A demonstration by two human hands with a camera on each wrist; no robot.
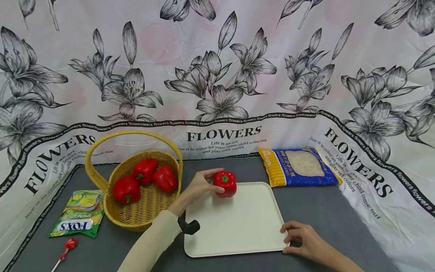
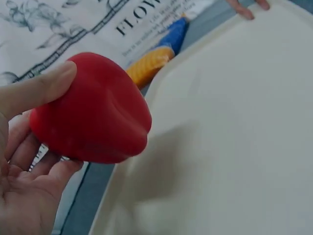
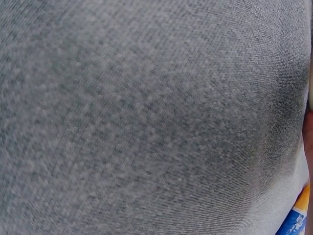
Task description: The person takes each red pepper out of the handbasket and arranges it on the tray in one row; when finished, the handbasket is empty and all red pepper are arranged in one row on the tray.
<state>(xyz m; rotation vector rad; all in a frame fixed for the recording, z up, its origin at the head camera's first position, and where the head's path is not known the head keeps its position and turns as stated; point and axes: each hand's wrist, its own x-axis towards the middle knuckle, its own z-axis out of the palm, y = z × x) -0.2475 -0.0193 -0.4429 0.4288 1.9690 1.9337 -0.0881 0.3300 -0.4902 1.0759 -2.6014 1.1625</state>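
In the head view my left hand [image 1: 198,187] grips a red bell pepper [image 1: 225,184] with a green stem, over the far left part of the cream tray [image 1: 234,226]. Seen from the left wrist, thumb and fingers lie on either side of the pepper [image 2: 98,112], and its shadow falls on the tray [image 2: 230,122]. My right hand [image 1: 307,241] holds the tray's near right corner, fingers bent at the rim. Left of the tray, a yellow wicker basket [image 1: 142,217] contains three more red bell peppers [image 1: 165,178]. Grey cloth fills most of the right wrist view.
A blue and yellow pasta bag [image 1: 299,167] lies behind the tray on the right. Green FOX'S candy packets [image 1: 79,213] and a red lollipop [image 1: 70,243] are left of the basket. A floral curtain [image 1: 217,75] hangs behind the grey table [image 1: 326,204].
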